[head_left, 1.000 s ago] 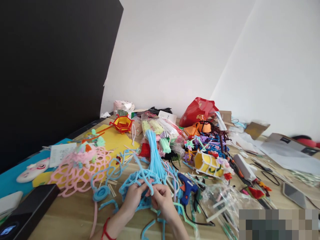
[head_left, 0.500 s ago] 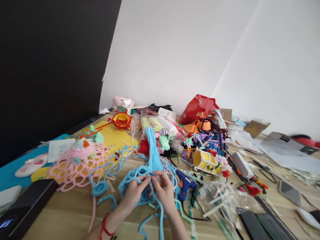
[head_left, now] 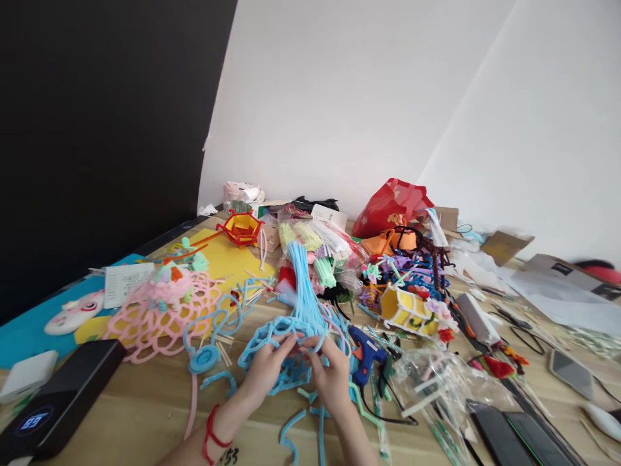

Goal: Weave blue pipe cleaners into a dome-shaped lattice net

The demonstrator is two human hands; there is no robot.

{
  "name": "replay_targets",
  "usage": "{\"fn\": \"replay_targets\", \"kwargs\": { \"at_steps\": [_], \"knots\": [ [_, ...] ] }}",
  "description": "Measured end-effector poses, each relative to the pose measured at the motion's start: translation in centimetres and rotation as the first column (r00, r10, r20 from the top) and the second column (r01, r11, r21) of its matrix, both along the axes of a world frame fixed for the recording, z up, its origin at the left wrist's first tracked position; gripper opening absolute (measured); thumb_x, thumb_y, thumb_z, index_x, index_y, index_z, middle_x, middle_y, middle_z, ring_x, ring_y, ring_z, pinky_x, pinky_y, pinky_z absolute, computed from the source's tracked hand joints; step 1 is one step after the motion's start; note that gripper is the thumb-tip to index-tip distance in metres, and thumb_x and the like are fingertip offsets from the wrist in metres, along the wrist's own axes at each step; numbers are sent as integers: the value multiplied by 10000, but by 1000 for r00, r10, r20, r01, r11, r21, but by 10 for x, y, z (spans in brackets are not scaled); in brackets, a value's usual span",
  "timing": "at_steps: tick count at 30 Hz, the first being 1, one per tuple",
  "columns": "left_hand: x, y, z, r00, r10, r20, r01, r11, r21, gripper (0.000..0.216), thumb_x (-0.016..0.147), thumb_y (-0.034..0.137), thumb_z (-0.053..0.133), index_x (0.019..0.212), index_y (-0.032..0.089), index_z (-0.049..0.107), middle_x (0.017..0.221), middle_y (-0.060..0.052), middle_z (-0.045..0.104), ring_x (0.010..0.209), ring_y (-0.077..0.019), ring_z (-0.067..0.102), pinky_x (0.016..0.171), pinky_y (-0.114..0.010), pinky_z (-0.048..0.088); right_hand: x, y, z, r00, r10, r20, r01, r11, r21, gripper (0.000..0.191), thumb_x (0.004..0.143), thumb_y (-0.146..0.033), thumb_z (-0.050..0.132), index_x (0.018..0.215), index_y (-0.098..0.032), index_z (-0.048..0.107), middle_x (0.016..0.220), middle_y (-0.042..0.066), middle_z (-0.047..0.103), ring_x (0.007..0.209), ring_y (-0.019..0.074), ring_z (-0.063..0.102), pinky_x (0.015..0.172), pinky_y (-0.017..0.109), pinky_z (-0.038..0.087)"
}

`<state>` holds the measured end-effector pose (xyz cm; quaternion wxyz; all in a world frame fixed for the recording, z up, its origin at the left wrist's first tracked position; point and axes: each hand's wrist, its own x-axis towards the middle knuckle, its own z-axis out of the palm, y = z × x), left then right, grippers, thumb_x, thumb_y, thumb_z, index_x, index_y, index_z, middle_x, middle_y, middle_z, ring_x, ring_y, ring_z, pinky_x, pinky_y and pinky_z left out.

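Both hands work on a looped blue pipe-cleaner net low in the middle of the head view. My left hand, with a red cord at its wrist, is closed on the net's edge. Close beside it, my right hand pinches a blue pipe cleaner where it meets the net; the fingertips partly hide the join. Right behind the hands lies a thick bundle of straight blue pipe cleaners. Cut blue pieces lie on the table in front. A blue glue gun rests just right of my right hand.
On the left are a pink looped net, a coiled blue piece and a black power bank. Clear plastic wrappers, a yellow-and-white lantern shape and a red bag sit to the right.
The scene has shifted slightly right in view. My hands remain at the net; the right fingers have changed their hold, and the long blue strand no longer hangs down between the hands.
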<state>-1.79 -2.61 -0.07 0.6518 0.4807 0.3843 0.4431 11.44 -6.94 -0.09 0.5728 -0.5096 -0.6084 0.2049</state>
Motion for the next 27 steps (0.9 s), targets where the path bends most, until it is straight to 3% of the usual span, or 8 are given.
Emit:
{"fn": "replay_targets", "kwargs": {
  "at_steps": [3, 7, 12, 16, 20, 27],
  "knots": [
    [1, -3, 1, 999, -39, -34, 41, 998, 46, 294, 723, 430, 646, 855, 183, 735, 836, -67, 732, 809, -248, 645, 780, -335, 494, 0, -2, -2, 998, -50, -36, 48, 998, -40, 110, 795, -234, 582, 769, -233, 689, 719, 28, 682, 552, 159, 583, 589, 280, 450],
    [2, -8, -2, 992, -97, -82, 109, 982, 152, 280, 759, 434, 613, 850, 201, 738, 822, -56, 727, 796, -231, 637, 813, -318, 471, -1, -1, -2, 985, -135, -104, 133, 991, -22, 95, 770, -255, 606, 710, -226, 675, 668, 18, 663, 584, 166, 567, 587, 269, 425],
    [1, -12, 0, 988, -68, -140, 93, 978, 185, 282, 779, 432, 589, 742, 190, 729, 773, -51, 711, 791, -223, 618, 804, -303, 455, -3, 6, -8, 948, -251, -196, 243, 968, -64, 137, 756, -329, 657, 695, -206, 646, 645, 15, 628, 577, 156, 520, 566, 261, 401],
    [1, -13, 6, 987, -154, -40, 159, 968, 196, 264, 765, 400, 619, 871, 184, 728, 893, -71, 718, 846, -233, 622, 834, -316, 461, -7, 10, -14, 943, -234, -235, 218, 972, -93, 210, 742, -392, 672, 685, -195, 626, 683, 24, 627, 572, 143, 499, 544, 254, 393],
    [3, -13, 4, 989, -129, -67, 140, 967, 214, 252, 777, 375, 608, 913, 193, 717, 905, -61, 720, 838, -225, 626, 828, -311, 461, -7, 11, -13, 914, -181, -363, 138, 980, -141, 251, 700, -413, 710, 666, -185, 611, 628, 3, 595, 548, 130, 490, 513, 242, 381],
    [3, -11, 1, 973, 11, -230, 43, 972, 232, 266, 764, 417, 595, 644, 192, 671, 663, -20, 666, 612, -180, 563, 606, -257, 417, 4, 14, -2, 694, -71, -717, -87, 979, -182, 284, 737, -456, 664, 706, -177, 623, 469, -66, 453, 399, 69, 345, 404, 211, 251]
  ]
}}
